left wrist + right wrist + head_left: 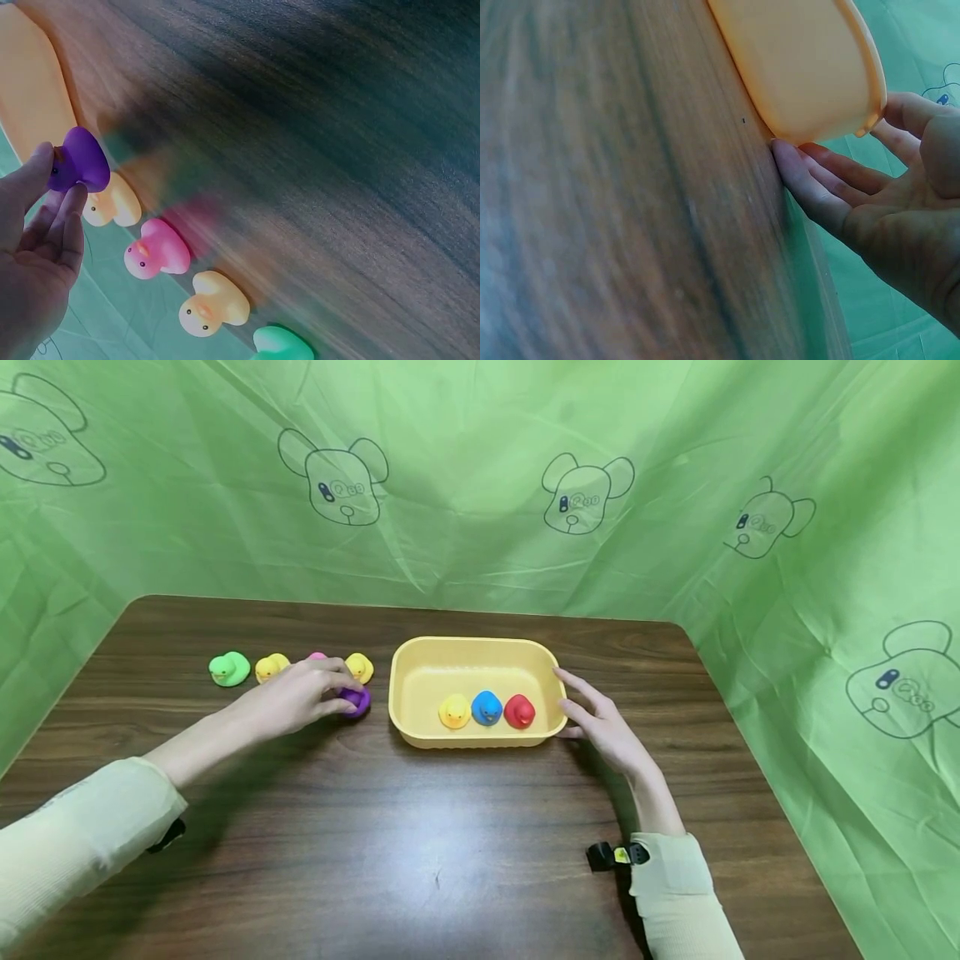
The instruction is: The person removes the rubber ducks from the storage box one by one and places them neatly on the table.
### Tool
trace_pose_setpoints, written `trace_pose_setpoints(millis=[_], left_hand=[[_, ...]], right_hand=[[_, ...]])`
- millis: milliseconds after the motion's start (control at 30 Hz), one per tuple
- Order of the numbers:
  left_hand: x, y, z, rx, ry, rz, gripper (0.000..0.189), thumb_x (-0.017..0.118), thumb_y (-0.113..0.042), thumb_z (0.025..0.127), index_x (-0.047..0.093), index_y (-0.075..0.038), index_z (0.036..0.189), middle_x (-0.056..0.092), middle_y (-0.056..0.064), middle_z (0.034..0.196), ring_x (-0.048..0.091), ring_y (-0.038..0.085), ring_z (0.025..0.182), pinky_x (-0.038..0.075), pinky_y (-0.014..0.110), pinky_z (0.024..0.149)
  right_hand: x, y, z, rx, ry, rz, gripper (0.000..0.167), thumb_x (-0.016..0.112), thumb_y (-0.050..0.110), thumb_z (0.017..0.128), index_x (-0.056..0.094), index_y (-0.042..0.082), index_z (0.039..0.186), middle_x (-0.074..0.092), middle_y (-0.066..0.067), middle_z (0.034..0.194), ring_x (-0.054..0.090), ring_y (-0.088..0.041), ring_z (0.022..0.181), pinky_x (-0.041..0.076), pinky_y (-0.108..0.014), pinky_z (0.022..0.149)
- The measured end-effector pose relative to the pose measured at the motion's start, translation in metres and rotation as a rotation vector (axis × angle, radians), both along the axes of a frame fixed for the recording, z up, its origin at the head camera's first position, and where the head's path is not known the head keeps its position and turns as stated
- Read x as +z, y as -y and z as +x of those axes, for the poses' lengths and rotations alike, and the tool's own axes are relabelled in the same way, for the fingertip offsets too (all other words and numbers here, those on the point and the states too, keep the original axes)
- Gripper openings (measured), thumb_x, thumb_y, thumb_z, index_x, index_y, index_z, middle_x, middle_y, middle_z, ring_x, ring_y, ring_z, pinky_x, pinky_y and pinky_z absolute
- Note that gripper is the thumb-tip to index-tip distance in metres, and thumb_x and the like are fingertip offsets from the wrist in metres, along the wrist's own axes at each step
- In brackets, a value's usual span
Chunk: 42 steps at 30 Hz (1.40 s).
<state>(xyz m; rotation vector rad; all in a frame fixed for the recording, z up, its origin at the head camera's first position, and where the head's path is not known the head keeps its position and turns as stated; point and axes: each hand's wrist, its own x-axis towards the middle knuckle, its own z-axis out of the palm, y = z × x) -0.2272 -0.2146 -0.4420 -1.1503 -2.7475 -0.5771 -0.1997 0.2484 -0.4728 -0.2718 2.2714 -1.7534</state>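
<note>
Between thumb and fingertips, my left hand (307,693) pinches a purple rubber duck (84,161), left of the yellow plastic tub (472,647). Behind and beside that hand stands a row of ducks: a green duck (228,669), a yellow duck (272,667), a pink duck (157,247) mostly hidden in the head view, and another yellow duck (360,667). My right hand (607,727) touches the tub's right end with spread fingers. Inside the tub sit a yellow duck (454,712), a blue duck (487,708) and a red duck (520,712).
Everything stands on a dark wood-grain table (360,860). A green curtain (465,527) printed with cartoon heads hangs behind the table and along its sides. A small black device (600,857) is strapped at my right wrist.
</note>
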Motion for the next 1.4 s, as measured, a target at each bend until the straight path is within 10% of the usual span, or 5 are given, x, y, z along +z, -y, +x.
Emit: trace_pose_setpoints(millis=[1400], left_hand=[[-0.011,0.003,0.002,0.001,-0.001,-0.014,0.028,0.084,-0.015,0.084,0.078,-0.006,0.109,0.075,0.008,0.107,0.07,0.024,0.1,0.06,0.047,0.088]], right_hand=[[-0.001,0.0,-0.001,0.001,-0.008,-0.006,0.056,0.051,0.02,0.109,0.033,0.018,0.162,0.034,-0.016,0.164,0.059,-0.033,0.127,0.063,-0.037,0.088]])
